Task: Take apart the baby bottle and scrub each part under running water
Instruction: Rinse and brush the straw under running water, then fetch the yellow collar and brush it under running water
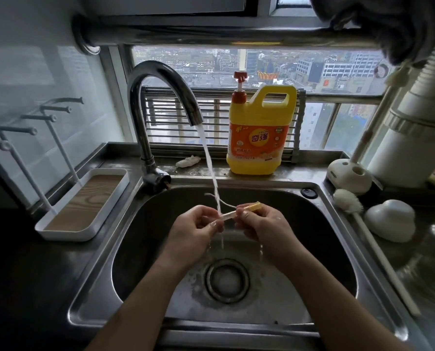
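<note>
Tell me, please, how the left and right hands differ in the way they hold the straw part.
The left hand pinches the clear tube end of the straw part; the right hand grips its yellow end. The left hand is left of the water stream, the right hand right of it. Both hold the same piece over the sink.

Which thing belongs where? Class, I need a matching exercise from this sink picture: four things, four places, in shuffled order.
1 clear straw
2 yellow detergent jug
3 bottle brush
4 white tray

A left of the sink
B ledge behind the sink
C in left hand and right hand, under tap water
D counter right of the sink

Pairs: 1-C, 2-B, 3-D, 4-A
</note>
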